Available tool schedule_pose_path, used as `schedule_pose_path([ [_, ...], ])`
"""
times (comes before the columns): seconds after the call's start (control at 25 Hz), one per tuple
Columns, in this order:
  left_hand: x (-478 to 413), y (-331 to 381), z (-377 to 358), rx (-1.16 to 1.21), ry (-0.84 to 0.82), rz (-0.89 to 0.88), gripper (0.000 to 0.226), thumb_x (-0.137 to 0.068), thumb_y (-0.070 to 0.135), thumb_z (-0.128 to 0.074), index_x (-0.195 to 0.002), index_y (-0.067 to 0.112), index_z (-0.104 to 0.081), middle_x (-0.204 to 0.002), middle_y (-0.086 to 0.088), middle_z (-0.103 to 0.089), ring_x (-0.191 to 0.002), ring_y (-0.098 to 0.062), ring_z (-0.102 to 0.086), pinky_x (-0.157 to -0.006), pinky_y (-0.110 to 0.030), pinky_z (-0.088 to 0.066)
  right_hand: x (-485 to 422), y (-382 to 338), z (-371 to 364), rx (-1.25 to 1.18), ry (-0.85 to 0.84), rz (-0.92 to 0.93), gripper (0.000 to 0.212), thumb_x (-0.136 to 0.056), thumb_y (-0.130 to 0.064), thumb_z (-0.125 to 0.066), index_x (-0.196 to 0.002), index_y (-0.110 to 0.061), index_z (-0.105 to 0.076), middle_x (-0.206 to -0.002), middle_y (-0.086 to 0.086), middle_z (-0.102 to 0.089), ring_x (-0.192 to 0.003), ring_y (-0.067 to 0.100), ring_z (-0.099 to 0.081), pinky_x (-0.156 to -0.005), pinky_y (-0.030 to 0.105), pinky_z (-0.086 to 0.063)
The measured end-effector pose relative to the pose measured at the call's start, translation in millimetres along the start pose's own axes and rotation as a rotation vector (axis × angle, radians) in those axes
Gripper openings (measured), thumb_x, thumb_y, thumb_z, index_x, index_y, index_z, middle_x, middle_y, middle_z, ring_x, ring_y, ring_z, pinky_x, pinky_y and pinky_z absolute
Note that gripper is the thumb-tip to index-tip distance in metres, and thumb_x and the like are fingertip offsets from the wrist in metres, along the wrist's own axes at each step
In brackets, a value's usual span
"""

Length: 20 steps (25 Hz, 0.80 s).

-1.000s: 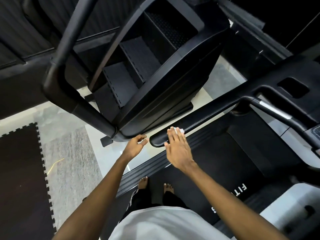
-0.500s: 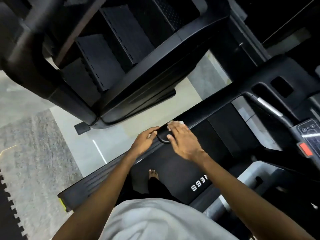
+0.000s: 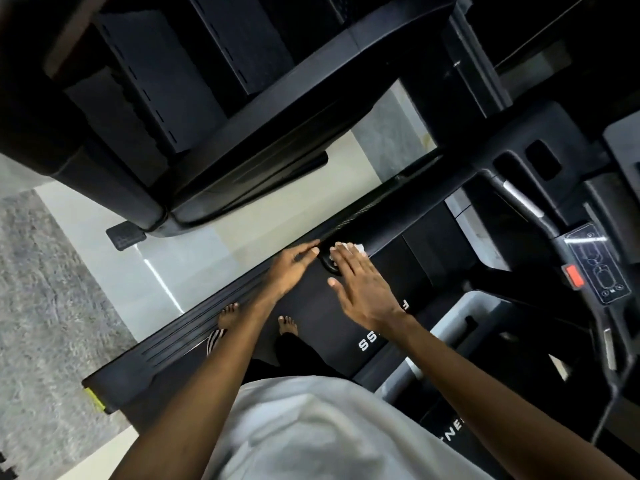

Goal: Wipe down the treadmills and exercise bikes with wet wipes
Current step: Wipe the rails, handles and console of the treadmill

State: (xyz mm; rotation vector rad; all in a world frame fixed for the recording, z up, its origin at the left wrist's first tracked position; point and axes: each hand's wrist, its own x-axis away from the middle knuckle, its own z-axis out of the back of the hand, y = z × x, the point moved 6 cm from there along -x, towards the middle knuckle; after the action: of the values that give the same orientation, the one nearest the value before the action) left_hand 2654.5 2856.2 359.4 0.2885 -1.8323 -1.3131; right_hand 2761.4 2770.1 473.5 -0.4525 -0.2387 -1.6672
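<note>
I stand on a black treadmill belt (image 3: 346,327), looking down. Its left handrail (image 3: 408,216) runs from the console down to a rounded end (image 3: 327,263) in the middle of the view. My right hand (image 3: 360,285) lies flat over that end and presses a white wet wipe (image 3: 353,247) against the rail with the fingertips. My left hand (image 3: 294,268) rests beside it, fingers stretched out and touching the left side of the rail's end, holding nothing.
A black stair-climber machine (image 3: 207,109) stands to the left across a strip of pale floor (image 3: 242,230). The treadmill console with a red stop button (image 3: 573,276) is at the right. A grey carpet (image 3: 41,289) lies at the far left.
The view has swung down and left along the treadmill. My left hand has come up from below the rail's end to touch it. My right hand stays on the wipe there.
</note>
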Motion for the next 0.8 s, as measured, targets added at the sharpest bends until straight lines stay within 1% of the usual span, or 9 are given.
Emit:
schedule_pose_path([
  [0.12,2.2,3.5,0.4,0.032,-0.012,-0.004,0.034,-0.1,0.031,-0.062,-0.133,0.024,-0.066,-0.133,0.007,-0.066,-0.127,-0.003,-0.057,-0.113,-0.026,-0.04,-16.2,-2.0,1.8,0.025,-0.06,-0.025,0.065,-0.106,-0.048,-0.024,-0.16,-0.013,-0.017,-0.168,0.002,-0.014,-0.155,0.015,0.001,-0.126,0.034,0.0],
  [0.2,2.2,5.6,1.2,0.024,-0.034,-0.007,0.035,-0.101,0.031,-0.06,-0.135,0.024,-0.064,-0.136,0.009,-0.063,-0.129,-0.003,-0.054,-0.111,-0.02,-0.037,2.8,1.9,6.0,0.028,-0.049,0.009,0.066,-0.106,-0.05,-0.023,-0.161,-0.015,-0.016,-0.168,-0.001,-0.011,-0.155,0.013,0.002,-0.126,0.032,-0.002],
  [0.28,0.6,3.0,2.0,0.019,-0.042,-0.016,0.036,-0.1,0.033,-0.061,-0.135,0.025,-0.064,-0.136,0.01,-0.062,-0.13,-0.002,-0.052,-0.114,-0.022,-0.036,16.0,10.3,6.7,0.024,-0.07,0.019,0.067,-0.105,-0.052,-0.019,-0.161,-0.016,-0.014,-0.168,-0.002,-0.01,-0.155,0.011,0.001,-0.127,0.033,-0.005],
  [0.4,-1.3,-1.6,0.8,0.05,-0.039,-0.006,0.037,-0.099,0.032,-0.063,-0.135,0.024,-0.063,-0.136,0.007,-0.063,-0.13,-0.005,-0.054,-0.115,-0.026,-0.038,-29.9,32.6,11.6,0.022,-0.09,-0.111,0.073,-0.1,-0.057,-0.014,-0.16,-0.014,-0.019,-0.167,0.003,-0.017,-0.155,0.017,-0.005,-0.127,0.036,-0.006],
  [0.48,1.0,-2.9,-0.1,0.028,-0.045,0.002,0.04,-0.099,0.037,-0.062,-0.138,0.028,-0.061,-0.14,0.01,-0.059,-0.131,-0.001,-0.05,-0.115,-0.024,-0.036,-58.4,47.7,18.7,0.033,-0.129,-0.218,0.07,-0.103,-0.054,-0.02,-0.158,-0.012,-0.024,-0.166,0.006,-0.021,-0.155,0.019,-0.008,-0.126,0.036,-0.005],
  [0.52,0.9,-3.9,-0.1,0.02,-0.054,0.015,0.043,-0.099,0.041,-0.061,-0.14,0.03,-0.059,-0.142,0.012,-0.057,-0.132,0.0,-0.048,-0.115,-0.023,-0.035,-62.6,48.0,19.0,0.039,-0.151,-0.22,0.069,-0.103,-0.054,-0.021,-0.158,-0.011,-0.025,-0.166,0.006,-0.021,-0.155,0.019,-0.008,-0.127,0.035,-0.004],
  [0.64,-3.2,-9.7,-0.7,0.037,-0.074,0.008,0.047,-0.098,0.044,-0.062,-0.142,0.028,-0.057,-0.146,0.01,-0.054,-0.136,0.0,-0.045,-0.119,-0.028,-0.033,-50.1,22.0,12.6,0.03,-0.222,-0.054,0.081,-0.096,-0.061,-0.01,-0.157,-0.011,-0.029,-0.166,0.004,-0.022,-0.155,0.019,-0.009,-0.127,0.035,-0.006],
  [0.72,-5.3,-11.6,-1.7,0.044,-0.064,0.008,0.051,-0.097,0.045,-0.063,-0.143,0.025,-0.057,-0.148,0.009,-0.053,-0.138,-0.001,-0.044,-0.121,-0.032,-0.032,-58.6,15.7,12.0,0.068,-0.25,0.038,0.082,-0.095,-0.059,-0.006,-0.153,-0.012,-0.038,-0.161,0.006,-0.032,-0.152,0.02,-0.02,-0.126,0.037,-0.01],
  [0.8,-6.4,-13.6,-1.3,0.049,-0.065,0.026,0.059,-0.092,0.056,-0.063,-0.143,0.027,-0.056,-0.149,0.01,-0.052,-0.139,-0.001,-0.043,-0.12,-0.034,-0.033,-88.9,29.5,17.1,0.167,-0.276,-0.008,0.078,-0.097,-0.055,-0.007,-0.148,-0.011,-0.045,-0.155,0.009,-0.043,-0.147,0.023,-0.031,-0.124,0.038,-0.015],
])
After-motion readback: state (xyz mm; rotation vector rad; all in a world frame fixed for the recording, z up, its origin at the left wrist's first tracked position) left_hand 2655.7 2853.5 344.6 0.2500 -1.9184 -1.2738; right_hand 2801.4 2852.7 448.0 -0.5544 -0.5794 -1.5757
